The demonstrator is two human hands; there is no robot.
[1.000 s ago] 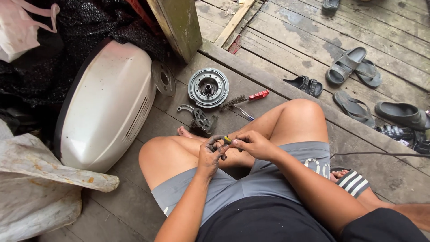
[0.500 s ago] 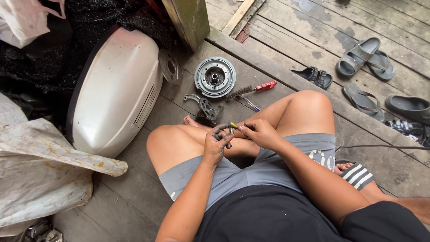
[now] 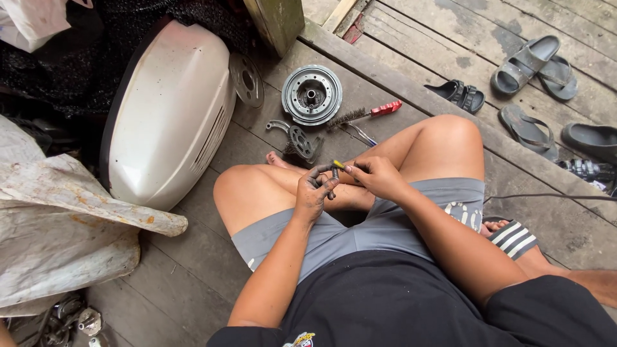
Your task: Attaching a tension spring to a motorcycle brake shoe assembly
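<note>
Grease-blackened fingers of the left hand curl narrowly around a small dark coiled metal spring, held above the crossed bare legs. The right hand closes its fingers on a slim yellow-handled tool, its tip meeting the spring just beside the left fingertips; both hands sit close together, touching at the part. Beyond the shins, on the grey wooden plank floor, lie a small toothed dark metal gear piece, a red-handled wire brush and a round grey metal drum hub, near one another. To the left stands a curved white plastic body panel. Several grey rubber sandals rest well apart, upper right.
</note>
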